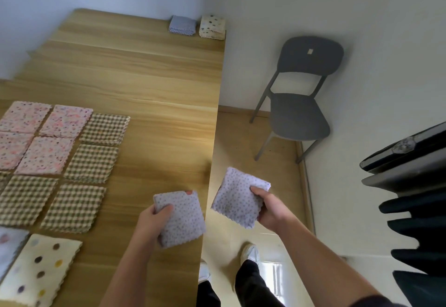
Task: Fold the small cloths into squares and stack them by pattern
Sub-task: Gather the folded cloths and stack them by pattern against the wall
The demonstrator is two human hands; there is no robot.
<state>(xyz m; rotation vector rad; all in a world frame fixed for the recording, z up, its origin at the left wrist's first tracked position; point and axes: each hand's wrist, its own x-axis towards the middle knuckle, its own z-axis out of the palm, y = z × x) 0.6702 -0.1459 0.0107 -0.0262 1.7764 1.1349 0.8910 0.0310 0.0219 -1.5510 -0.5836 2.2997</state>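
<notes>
My left hand (150,222) grips a folded lilac dotted cloth (184,219) over the table's near right edge. My right hand (269,207) holds a second folded lilac dotted cloth (237,198) in the air just past that edge, above the floor. At the far right corner of the wooden table (135,77) stand two stacks: a lilac one (182,24) and a cream polka-dot one (212,27). Pink floral cloths (43,132) and brown checked cloths (84,169) lie flat on the left. A cream polka-dot cloth (41,270) lies near the front left.
A grey chair (299,99) stands on the floor to the right of the table, against the white wall. Dark stacked objects (415,198) fill the right edge of view. My feet (251,254) are on the floor beside the table edge.
</notes>
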